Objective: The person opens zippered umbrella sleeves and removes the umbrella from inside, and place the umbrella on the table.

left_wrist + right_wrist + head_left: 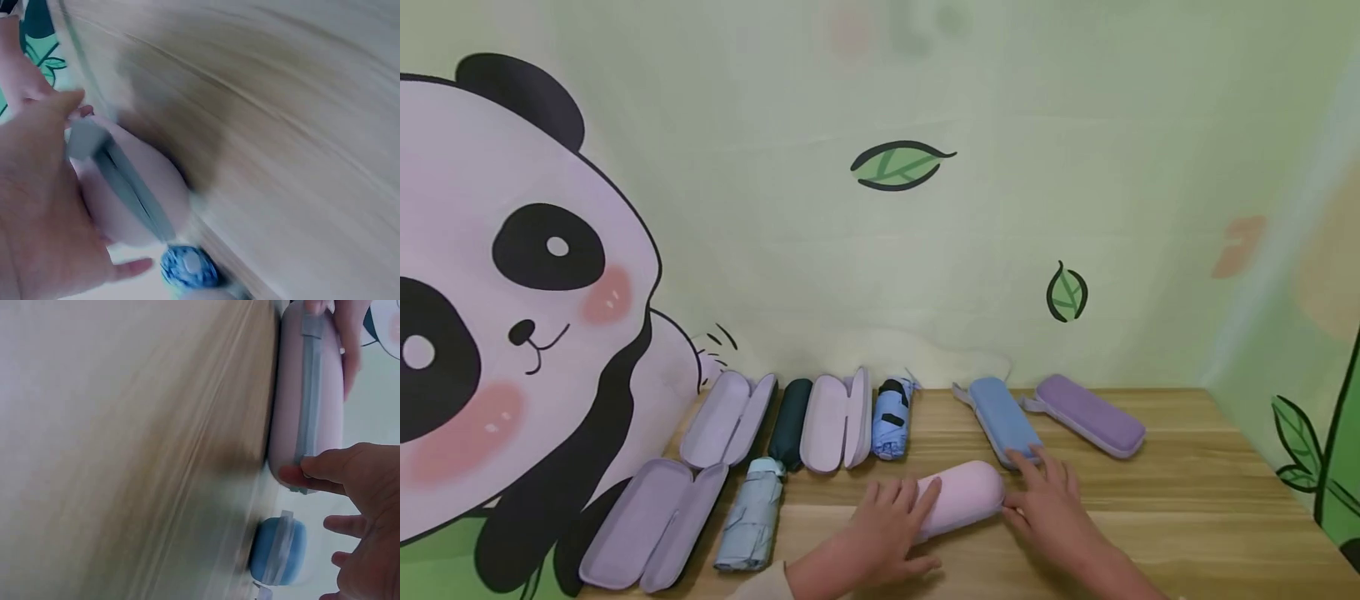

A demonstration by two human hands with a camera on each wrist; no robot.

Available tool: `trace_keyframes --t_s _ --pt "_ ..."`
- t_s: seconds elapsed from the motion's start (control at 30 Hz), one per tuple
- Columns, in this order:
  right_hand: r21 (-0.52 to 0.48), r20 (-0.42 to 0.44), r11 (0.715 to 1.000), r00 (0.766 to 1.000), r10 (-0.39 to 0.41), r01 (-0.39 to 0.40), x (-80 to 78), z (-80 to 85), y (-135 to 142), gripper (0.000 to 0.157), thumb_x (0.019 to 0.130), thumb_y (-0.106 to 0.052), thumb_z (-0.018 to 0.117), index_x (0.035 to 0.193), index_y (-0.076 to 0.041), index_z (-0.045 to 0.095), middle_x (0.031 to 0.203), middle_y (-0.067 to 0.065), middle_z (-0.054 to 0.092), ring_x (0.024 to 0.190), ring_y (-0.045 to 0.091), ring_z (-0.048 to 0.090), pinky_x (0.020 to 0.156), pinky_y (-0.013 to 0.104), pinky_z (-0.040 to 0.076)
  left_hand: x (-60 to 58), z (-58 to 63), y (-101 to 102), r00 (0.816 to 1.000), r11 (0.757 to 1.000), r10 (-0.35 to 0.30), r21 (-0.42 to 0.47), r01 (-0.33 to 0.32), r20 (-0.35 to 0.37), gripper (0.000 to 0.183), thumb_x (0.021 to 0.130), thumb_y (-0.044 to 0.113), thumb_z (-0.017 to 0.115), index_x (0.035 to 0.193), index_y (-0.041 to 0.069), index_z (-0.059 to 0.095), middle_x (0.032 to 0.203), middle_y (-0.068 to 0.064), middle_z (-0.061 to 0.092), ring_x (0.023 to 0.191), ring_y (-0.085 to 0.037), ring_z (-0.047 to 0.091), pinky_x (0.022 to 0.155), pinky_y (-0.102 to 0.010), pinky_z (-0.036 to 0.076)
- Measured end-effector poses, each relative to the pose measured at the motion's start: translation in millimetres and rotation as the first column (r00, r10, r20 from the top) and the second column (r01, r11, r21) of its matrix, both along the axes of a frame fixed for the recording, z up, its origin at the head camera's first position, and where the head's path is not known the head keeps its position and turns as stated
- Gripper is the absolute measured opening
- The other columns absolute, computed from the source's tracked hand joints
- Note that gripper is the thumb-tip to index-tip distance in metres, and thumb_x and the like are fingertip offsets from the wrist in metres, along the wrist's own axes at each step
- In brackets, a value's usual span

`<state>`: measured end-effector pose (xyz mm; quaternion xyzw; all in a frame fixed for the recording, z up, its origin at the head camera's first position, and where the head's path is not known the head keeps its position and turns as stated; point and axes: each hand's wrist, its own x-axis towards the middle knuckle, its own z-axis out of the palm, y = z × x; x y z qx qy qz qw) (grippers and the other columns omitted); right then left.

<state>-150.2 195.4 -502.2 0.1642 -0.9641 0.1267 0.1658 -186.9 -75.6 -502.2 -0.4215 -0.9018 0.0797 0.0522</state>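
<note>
A pale pink zippered hard case [962, 497] lies closed on the table, a grey zipper [310, 394] running along its side. My left hand [887, 529] holds its left end, fingers over the top and thumb at the front side. At the other end, the thumb and index finger of my right hand [1056, 512] pinch the case by the zipper's end, as the right wrist view shows; the zipper pull itself is hidden. The remaining right fingers are loose near a closed blue case [1003, 417].
A closed purple case [1092, 417] lies at the back right. Toward the left are open lilac cases [718, 421], a dark green folded umbrella [791, 423], a blue patterned umbrella [892, 425] and a grey-blue umbrella [751, 521]. A panda-printed backdrop [775, 208] stands behind the table.
</note>
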Motion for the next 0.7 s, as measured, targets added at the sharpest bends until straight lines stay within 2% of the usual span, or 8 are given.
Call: trace_keyframes --t_s 0.07,0.13,0.2,0.27,0.37,0.57,0.7 --pt "0.002 -0.037 1.000 0.999 0.007 -0.007 -5.7 -1.3 2 0.004 0.082 -0.021 0.085 0.082 -0.021 0.081 0.145 0.017 0.053 0.138 0.052 0.035 0.100 0.076 0.028 -2.7 0.2 -9 0.994 0.994 -0.111 -0.010 0.111 0.008 0.096 0.093 0.076 0.044 0.164 0.017 0.019 0.159 -0.015 0.034 0.141 -0.033 0.039 0.106 -0.060 0.040" --pt "0.015 -0.088 1.000 0.996 0.010 -0.008 -11.7 -3.1 3 0.005 0.080 -0.020 0.086 0.083 -0.021 0.081 0.143 0.017 0.055 0.136 0.052 0.038 0.097 0.076 0.031 -6.1 0.1 -14 0.980 0.980 -0.199 -0.005 0.199 0.012 0.095 0.095 0.073 0.045 0.165 0.017 0.013 0.167 -0.013 0.020 0.150 -0.035 0.028 0.110 -0.062 0.035" --pt "0.024 -0.130 1.000 0.991 0.012 -0.009 -18.4 -5.7 3 0.007 0.079 -0.019 0.087 0.081 -0.021 0.081 0.141 0.018 0.056 0.134 0.052 0.039 0.094 0.076 0.032 -9.4 -2.8 -16 0.967 0.967 -0.254 0.009 0.254 0.014 0.093 0.097 0.069 0.047 0.165 0.016 0.009 0.171 -0.011 0.007 0.154 -0.036 0.016 0.113 -0.062 0.032" --pt "0.025 -0.153 1.000 0.988 0.012 -0.008 -23.1 -7.4 1 0.007 0.079 -0.018 0.087 0.082 -0.020 0.081 0.140 0.019 0.056 0.133 0.053 0.040 0.092 0.077 0.033 -9.9 -6.0 -14 0.960 0.960 -0.281 0.024 0.280 0.015 0.091 0.099 0.064 0.049 0.165 0.015 0.009 0.171 -0.010 0.003 0.155 -0.038 0.011 0.114 -0.061 0.030" --pt "0.029 -0.147 1.000 0.989 0.001 0.003 -26.5 -11.5 -1 0.007 0.078 -0.019 0.087 0.080 -0.021 0.080 0.138 0.020 0.057 0.132 0.053 0.041 0.091 0.079 0.034 -6.7 -14.0 -7 0.964 0.963 -0.266 0.043 0.266 -0.004 0.089 0.100 0.060 0.051 0.165 0.013 0.012 0.171 -0.011 0.003 0.154 -0.041 0.013 0.113 -0.062 0.032" --pt "0.005 -0.134 0.999 0.990 0.036 -0.036 -23.7 -14.5 -12 0.008 0.077 -0.020 0.088 0.078 -0.020 0.079 0.138 0.020 0.057 0.131 0.054 0.041 0.092 0.078 0.033 2.3 -15.0 10 0.975 0.984 -0.163 0.041 0.171 -0.149 0.085 0.097 0.062 0.053 0.162 0.014 0.026 0.170 -0.011 0.015 0.150 -0.043 0.025 0.110 -0.065 0.034" --pt "0.002 -0.113 0.998 0.992 0.057 -0.057 -20.1 -13.0 -20 0.007 0.078 -0.020 0.087 0.079 -0.021 0.080 0.142 0.020 0.054 0.133 0.054 0.038 0.094 0.079 0.032 4.8 -14.0 15 0.981 0.991 -0.113 0.057 0.123 -0.155 0.083 0.097 0.062 0.053 0.161 0.014 0.030 0.169 -0.010 0.019 0.149 -0.042 0.029 0.108 -0.065 0.036"
